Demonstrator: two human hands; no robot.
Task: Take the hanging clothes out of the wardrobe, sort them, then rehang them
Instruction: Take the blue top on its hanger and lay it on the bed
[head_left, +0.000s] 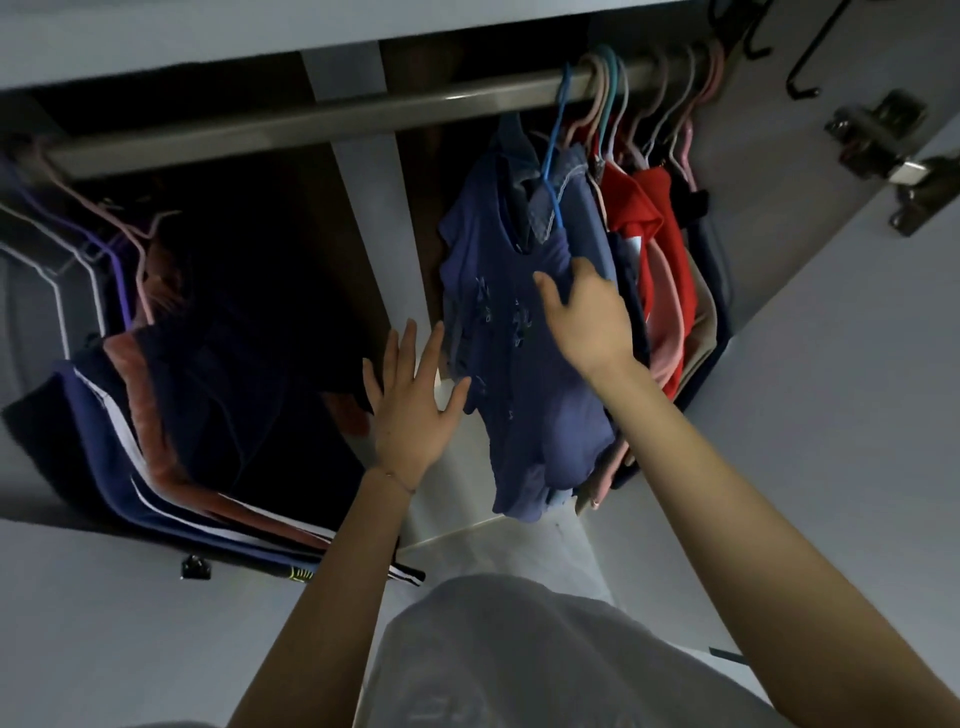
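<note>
The blue shirt (519, 405) hangs in the middle of the frame on a blue hanger (553, 171), whose hook sits over the rail (311, 119) near the top. It is the leftmost piece of the bunch at the right end of the wardrobe (779, 218). Packed just beside it to the right are a red garment (660, 234), a pink garment (667, 332) and darker pieces on pale hangers. At the left end of the rail, well apart from these, a second bunch of dark clothes (171, 415) with white and salmon edges hangs in shadow. The right hand (587, 322) grips the blue shirt at its right edge below the collar, thumb lying on the front and fingers curled round behind the cloth. The left hand (410, 405) is raised just left of the shirt, palm forward and fingers spread wide, holding nothing; whether its thumb touches the sleeve I cannot tell. A metal hinge (893, 156) shows at the upper right.
</note>
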